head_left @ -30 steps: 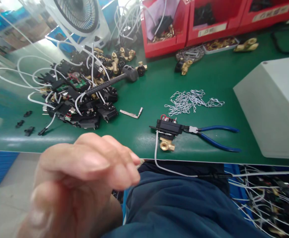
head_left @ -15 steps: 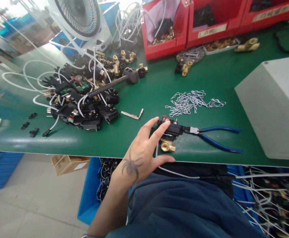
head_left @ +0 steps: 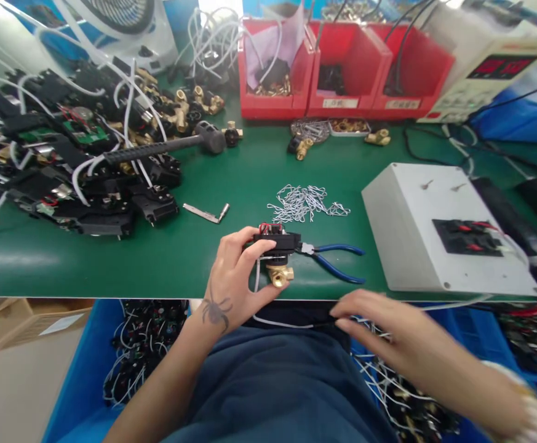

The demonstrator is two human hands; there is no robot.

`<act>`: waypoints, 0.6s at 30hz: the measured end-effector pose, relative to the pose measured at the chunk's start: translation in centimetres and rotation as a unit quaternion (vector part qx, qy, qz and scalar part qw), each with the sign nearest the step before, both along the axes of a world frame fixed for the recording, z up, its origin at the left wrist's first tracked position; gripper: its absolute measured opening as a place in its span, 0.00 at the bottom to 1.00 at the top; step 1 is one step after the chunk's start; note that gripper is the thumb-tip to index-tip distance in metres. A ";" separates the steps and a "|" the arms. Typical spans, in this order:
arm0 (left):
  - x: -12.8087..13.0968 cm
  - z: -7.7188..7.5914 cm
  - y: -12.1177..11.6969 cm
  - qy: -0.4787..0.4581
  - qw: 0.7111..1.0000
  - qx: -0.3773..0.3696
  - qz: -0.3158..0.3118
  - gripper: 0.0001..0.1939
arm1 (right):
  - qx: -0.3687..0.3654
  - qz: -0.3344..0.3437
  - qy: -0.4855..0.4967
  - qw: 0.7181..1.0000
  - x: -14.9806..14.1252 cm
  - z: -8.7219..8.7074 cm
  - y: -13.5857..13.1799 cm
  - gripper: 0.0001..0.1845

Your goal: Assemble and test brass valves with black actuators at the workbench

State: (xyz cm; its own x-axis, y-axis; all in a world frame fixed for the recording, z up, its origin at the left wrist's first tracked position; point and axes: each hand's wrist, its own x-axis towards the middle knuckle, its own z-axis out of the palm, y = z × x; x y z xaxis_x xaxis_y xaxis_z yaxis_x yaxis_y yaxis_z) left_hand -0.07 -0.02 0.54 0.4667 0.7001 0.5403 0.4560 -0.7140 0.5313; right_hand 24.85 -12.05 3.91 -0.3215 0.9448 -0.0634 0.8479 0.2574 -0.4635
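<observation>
My left hand [head_left: 238,271] grips a brass valve [head_left: 277,274] with a black motor housing [head_left: 280,242], fingers on the housing and thumb by the brass. A white cable [head_left: 282,323] runs from this unit along the table's front edge to a dark connector. My right hand [head_left: 379,320], slightly blurred, has thumb and fingers closed on that connector, mostly hidden by the fingers and dark background. Pliers with blue handles [head_left: 342,261] lie just right of the housing, their jaws close to it. Behind the unit sits a pile of wire clips [head_left: 300,203].
A grey box [head_left: 401,234] with switches and terminals stands right. Motor units with cables [head_left: 97,215] crowd the left, a black mallet [head_left: 167,147] across them. A small metal tool [head_left: 206,212] lies nearer. Red bins [head_left: 277,107] line the back; blue crates [head_left: 83,375] stand below.
My right hand has come into view and closed on the connector in the cable. My left hand still holds the valve unit. The view has turned right, showing the whole grey box.
</observation>
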 end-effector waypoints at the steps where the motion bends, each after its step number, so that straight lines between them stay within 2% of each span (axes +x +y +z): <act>1: 0.1 0.1 -0.2 -0.025 1.000 -0.004 0.003 0.28 | 0.004 0.023 -0.027 0.999 -0.4 -1.1 -0.5 0.11; 3: 0.4 0.3 -0.8 -0.119 0.990 -0.074 -0.009 0.30 | 0.013 0.055 -0.088 0.995 -1.4 -3.7 -1.5 0.12; 4: 0.6 0.5 -1.0 -0.183 0.973 -0.140 -0.029 0.31 | 0.015 0.056 -0.115 0.992 -1.8 -4.9 -2.0 0.12; 5: 0.8 0.7 -1.3 -0.252 0.941 -0.216 -0.059 0.31 | 0.012 0.056 -0.125 0.991 -2.1 -6.0 -2.4 0.12; 8: 1.2 1.4 -1.8 -0.405 0.798 -0.419 -0.154 0.33 | 0.002 0.054 -0.122 0.991 -2.3 -7.9 -3.0 0.10; 10: 1.4 1.9 -2.0 -0.445 0.727 -0.492 -0.179 0.36 | 0.003 0.055 -0.114 0.992 -1.9 -8.4 -2.9 0.09; 11: 1.4 2.1 -2.1 -0.455 0.705 -0.513 -0.181 0.39 | 0.006 0.055 -0.108 0.993 -1.6 -8.5 -2.8 0.09; 12: 1.4 2.3 -2.1 -0.461 0.692 -0.526 -0.179 0.41 | 0.007 0.055 -0.102 0.993 -1.4 -8.6 -2.8 0.10; 14: 1.4 2.5 -2.2 -0.463 0.685 -0.536 -0.174 0.45 | 0.009 0.057 -0.089 0.994 -1.1 -8.8 -2.7 0.12; 18: 1.0 2.5 -2.1 -0.450 0.714 -0.502 -0.189 0.42 | 0.000 0.067 -0.064 0.996 -0.7 -9.2 -2.8 0.15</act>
